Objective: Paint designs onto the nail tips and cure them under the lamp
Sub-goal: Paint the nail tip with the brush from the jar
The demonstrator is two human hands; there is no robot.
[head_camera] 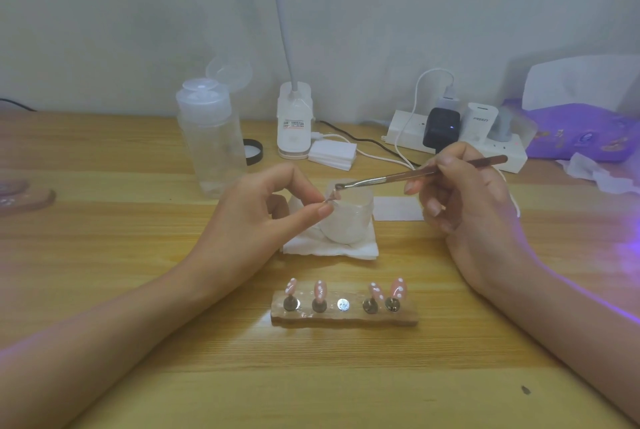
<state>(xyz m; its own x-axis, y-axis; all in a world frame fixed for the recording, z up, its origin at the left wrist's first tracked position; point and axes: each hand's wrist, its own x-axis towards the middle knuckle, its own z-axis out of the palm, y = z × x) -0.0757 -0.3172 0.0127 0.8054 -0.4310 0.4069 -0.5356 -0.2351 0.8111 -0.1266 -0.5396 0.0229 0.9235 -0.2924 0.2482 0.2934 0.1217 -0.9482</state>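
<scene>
Nearest me, a rough tan wooden holder block carries four pink nail tips with white dots, each upright on a small dark metal stand. The round silver magnet in the middle slot is bare.

Beyond it, my left hand pinches a fifth nail tip between thumb and forefinger, holding it up just in front of a small translucent white cup. The cup sits on a folded white tissue. My right hand grips a slim brown-handled metal brush pen-fashion. Its tip is touching or almost touching the held nail; the blur won't let me say which.

I judge the step to be painting the design on the last tip, with the other four already dotted. The next move calls for a steady, light dab, then seating this tip on the bare magnet and getting the set under the curing lamp. That lamp isn't in view; only violet light spills over the right side of the yellow wooden table.

Farther back stand a clear plastic flip-cap bottle, a white clip-on lamp base, a white power strip and a purple packet.
</scene>
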